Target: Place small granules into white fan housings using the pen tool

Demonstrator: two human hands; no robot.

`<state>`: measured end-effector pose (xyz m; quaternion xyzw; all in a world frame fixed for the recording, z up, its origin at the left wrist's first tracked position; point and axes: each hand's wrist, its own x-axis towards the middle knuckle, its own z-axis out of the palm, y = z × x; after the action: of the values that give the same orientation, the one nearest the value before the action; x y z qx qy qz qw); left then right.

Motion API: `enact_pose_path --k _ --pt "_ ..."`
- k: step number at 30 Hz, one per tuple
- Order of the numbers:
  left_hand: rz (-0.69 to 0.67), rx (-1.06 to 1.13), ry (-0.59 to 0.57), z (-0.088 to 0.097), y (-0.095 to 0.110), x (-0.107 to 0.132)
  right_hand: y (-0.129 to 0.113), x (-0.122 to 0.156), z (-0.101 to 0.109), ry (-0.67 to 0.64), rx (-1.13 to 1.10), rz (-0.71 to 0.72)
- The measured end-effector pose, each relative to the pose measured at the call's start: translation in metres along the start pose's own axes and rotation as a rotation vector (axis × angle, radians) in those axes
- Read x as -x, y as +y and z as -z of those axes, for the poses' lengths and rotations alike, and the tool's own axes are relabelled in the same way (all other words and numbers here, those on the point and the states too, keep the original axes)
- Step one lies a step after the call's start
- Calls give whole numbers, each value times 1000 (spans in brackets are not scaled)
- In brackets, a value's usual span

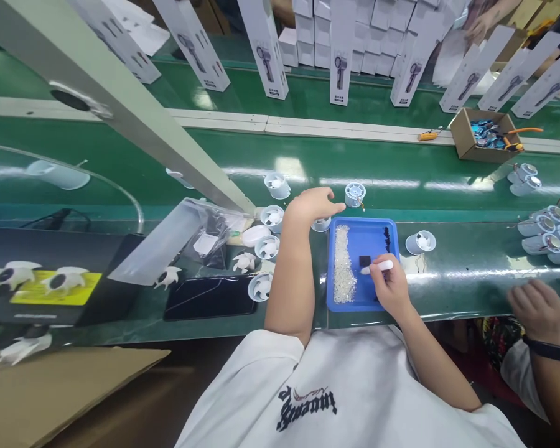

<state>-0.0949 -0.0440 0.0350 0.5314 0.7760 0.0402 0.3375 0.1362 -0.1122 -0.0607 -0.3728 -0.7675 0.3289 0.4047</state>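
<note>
My left hand (318,203) reaches over the bench with fingers bent and apart, and nothing shows in them. Just below it a pale blue fan housing (321,224) is partly hidden by the hand and wrist. Another fan housing (355,195), with short wires, stands a little beyond the fingertips. My right hand (390,287) is closed around a white pen-shaped tool (383,266) above the blue tray (330,261). In the tray lie small clear pieces (342,264), a strip of tiny black parts (387,240) and a black square block (364,260) near the tool's tip.
More fan housings (269,247) stand left of my forearm, one housing (420,242) right of the tray. A dark phone-like slab (210,297) lies left. A slanted metal post (158,130) crosses the view. A co-worker's hand (539,308) is at right; boxes (340,68) line the back.
</note>
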Motion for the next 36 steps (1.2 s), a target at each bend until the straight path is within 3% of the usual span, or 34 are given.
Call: enact_pose_path --k 4,7,9,14,18,25,32,36 --pt "78 -122 -71 -8 5 -9 0 -2 7 -46 83 70" --pt "64 -124 -70 -10 8 -12 7 -4 15 84 98 72" --pt "60 -86 17 -9 8 -10 13 -5 19 108 50 64" --pt "-86 309 426 0 9 9 16 -6 18 -37 -37 121" --pt "-232 642 567 4 15 21 15 -9 16 -95 -44 134" --pt "-396 1185 572 -2 18 15 14 -11 15 -135 -10 98" --pt "-419 1444 486 -3 23 7 6 -13 15 -213 39 102" --pt "-448 1513 443 -4 21 0 15 -15 20 100 90 64"
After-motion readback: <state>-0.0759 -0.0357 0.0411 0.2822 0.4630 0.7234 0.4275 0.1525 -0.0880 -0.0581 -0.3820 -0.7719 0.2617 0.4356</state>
